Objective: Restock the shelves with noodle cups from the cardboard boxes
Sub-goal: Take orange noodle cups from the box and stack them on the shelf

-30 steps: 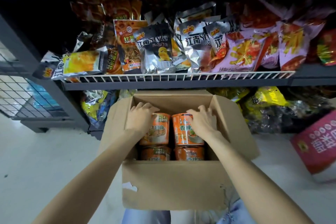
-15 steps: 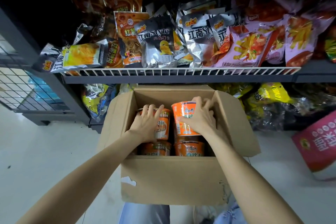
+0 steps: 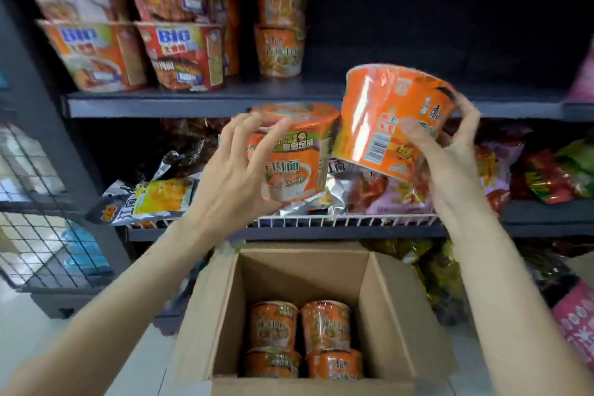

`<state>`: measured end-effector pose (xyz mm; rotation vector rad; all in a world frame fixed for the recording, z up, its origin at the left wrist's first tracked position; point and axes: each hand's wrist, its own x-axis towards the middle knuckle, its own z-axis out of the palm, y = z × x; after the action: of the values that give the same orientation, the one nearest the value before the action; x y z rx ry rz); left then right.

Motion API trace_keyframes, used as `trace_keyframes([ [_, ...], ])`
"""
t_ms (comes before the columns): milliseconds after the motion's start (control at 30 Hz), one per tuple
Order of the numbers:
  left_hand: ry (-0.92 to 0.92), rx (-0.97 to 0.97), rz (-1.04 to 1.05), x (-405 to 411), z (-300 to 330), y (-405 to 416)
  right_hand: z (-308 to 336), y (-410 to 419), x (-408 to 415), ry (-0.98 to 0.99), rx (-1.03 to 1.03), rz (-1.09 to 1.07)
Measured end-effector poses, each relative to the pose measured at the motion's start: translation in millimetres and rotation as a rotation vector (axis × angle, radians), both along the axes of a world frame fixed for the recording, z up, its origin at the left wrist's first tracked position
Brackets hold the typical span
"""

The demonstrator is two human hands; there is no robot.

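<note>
I hold one orange noodle cup (image 3: 291, 157) in my left hand (image 3: 238, 177) and a second orange cup (image 3: 390, 119) in my right hand (image 3: 450, 154), both lifted in front of the dark metal shelves. The left cup stands nearly upright; the right one is tilted, its barcode turned to me, and the two almost touch.

Below them the cardboard box (image 3: 398, 325) stands open on the pale floor (image 3: 38, 325), with four more orange cups (image 3: 303, 341) at its bottom. The upper shelf (image 3: 199, 103) carries big red noodle bowls (image 3: 180, 55) at its left end and stacked orange cups (image 3: 279, 19) beside them; its right part is dark. The middle shelf, edged by a white wire rail (image 3: 347, 222), is heaped with snack bags (image 3: 160, 196). A wire mesh panel (image 3: 35, 202) closes the left side.

Half a second ago both cups were down inside the box; now they are up at shelf height and my view has swung upward.

My left fingers are spread and curled round the cup's side; my right thumb and fingers clasp the other cup by its wall and rim.
</note>
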<state>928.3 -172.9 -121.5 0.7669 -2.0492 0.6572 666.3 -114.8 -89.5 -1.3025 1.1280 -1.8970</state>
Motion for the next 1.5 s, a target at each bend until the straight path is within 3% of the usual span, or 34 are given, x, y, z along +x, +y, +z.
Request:
trace_keyframes([
  [100, 0.036, -0.154, -0.041, -7.9, 42.2, -19.1, 35.9, -9.3, -4.4, -0.01, -0.115, -0.027],
  [267, 0.065, -0.167, -0.066, -36.2, 82.0, -78.9, 78.0, -38.1, -4.4, 0.064, -0.271, -0.221],
  [467, -0.073, 0.012, -0.001, -73.8, 91.4, -134.6, 107.7, -85.5, -10.0, 0.215, -0.389, -0.421],
  [633, -0.04, 0.199, -0.155, -98.4, 106.0, -159.7, 140.9, -138.5, -2.0, 0.446, -0.459, -0.437],
  [767, 0.387, 0.235, -0.05, -105.9, 86.7, -160.2, 147.8, -186.2, 13.7, 0.541, -0.328, -0.403],
  [900, 0.458, 0.275, 0.011, -96.6, 73.0, -158.4, 127.9, -208.6, 21.5, 0.558, -0.183, -0.389],
  [967, 0.434, 0.318, 0.04, -83.9, 72.1, -160.2, 106.2, -203.1, 21.5, 0.613, -0.102, -0.433],
  [1067, 0.226, 0.201, 0.237, -59.8, 71.1, -172.0, 64.9, -192.5, 21.4, 0.765, 0.008, -0.468],
  [1200, 0.052, 0.211, 0.386, -44.1, 66.3, -191.5, 54.4, -216.2, 11.2, 0.741, 0.06, -0.451],
  [1500, 0.076, 0.205, 0.29, -43.5, 57.5, -204.0, 75.3, -308.9, -2.3, 0.8, 0.398, -0.456],
])
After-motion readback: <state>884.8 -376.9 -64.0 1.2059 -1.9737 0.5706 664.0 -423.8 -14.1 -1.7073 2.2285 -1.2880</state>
